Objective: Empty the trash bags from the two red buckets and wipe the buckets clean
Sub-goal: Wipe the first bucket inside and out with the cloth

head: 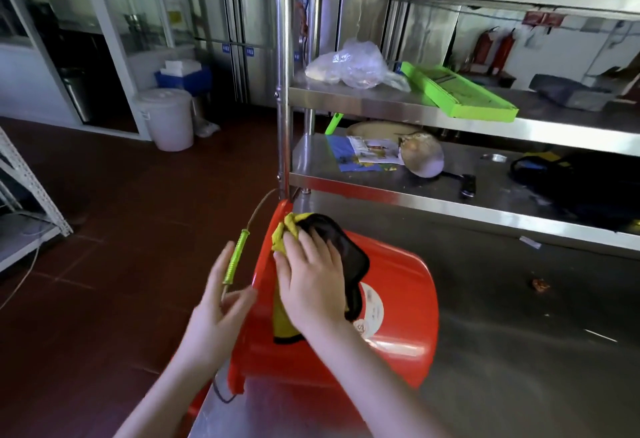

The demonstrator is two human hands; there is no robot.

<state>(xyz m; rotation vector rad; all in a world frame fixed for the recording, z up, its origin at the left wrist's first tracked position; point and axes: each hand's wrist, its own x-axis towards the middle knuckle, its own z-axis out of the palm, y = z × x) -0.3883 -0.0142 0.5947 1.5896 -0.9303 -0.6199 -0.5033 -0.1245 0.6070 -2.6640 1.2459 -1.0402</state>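
The red bucket [398, 299] is laid sideways, mouth leftward; a yellow-black cloth [332, 247] is pressed beneath flat right-hand fingers [311, 257], while the rim is touched by spread left-hand fingers [239, 299].

Bucket on its side at the near left corner of the steel table, shelving behind it.

The bucket [398, 306] lies tipped on the steel table [519, 351], its mouth facing left past the table's edge, its wire handle [235, 257] sticking out to the left. The right hand [311, 281] lies flat on a cloth [332, 250] draped over the bucket's upper wall near the rim; the left hand [218, 313] is just left of the rim, below the handle grip. Behind stands a shelf rack [398, 105]: a plastic bag [349, 66] and a flat tray [457, 94] to its right on the upper shelf, papers [363, 153] on the one below. Far left on the floor, a lidded pail [168, 118] stands before a cooler box [183, 77].
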